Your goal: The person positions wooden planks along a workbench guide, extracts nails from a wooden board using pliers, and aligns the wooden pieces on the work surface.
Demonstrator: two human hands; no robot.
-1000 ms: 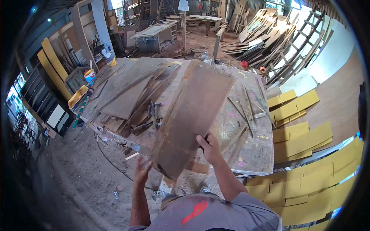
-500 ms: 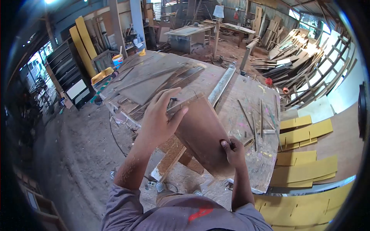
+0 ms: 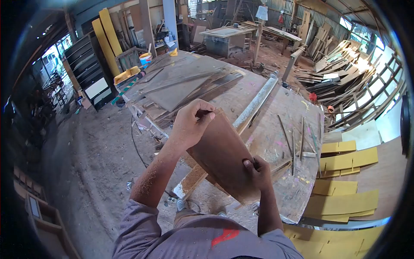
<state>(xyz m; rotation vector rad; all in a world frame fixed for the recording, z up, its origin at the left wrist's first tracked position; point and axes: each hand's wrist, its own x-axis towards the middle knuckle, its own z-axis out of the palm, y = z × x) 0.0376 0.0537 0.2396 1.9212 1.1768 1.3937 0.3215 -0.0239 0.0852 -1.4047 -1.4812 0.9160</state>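
Note:
A brown wooden board (image 3: 224,157) is held up between my hands, tilted over the near edge of the worktable (image 3: 297,194). My left hand (image 3: 194,121) pinches its upper left corner, fingers closed. On the board's right edge, my right hand (image 3: 258,170) is closed with the thumb on its face. Behind the board a long pale beam (image 3: 258,99) runs diagonally across the table; its sawdust-covered near end (image 3: 188,183) sticks out past the table edge. Sawdust clings to my left forearm.
Thin boards (image 3: 181,88) lie on the table's left part, and narrow sticks (image 3: 302,138) on its right. Yellow panels (image 3: 345,162) are laid out at the right. A yellow tray (image 3: 127,74) is at the table's far left. Scrap wood (image 3: 340,69) is piled at the back right.
The board has swung round and come nearer my body. My left hand, open and apart from it earlier, has closed on its corner. The view has shifted left.

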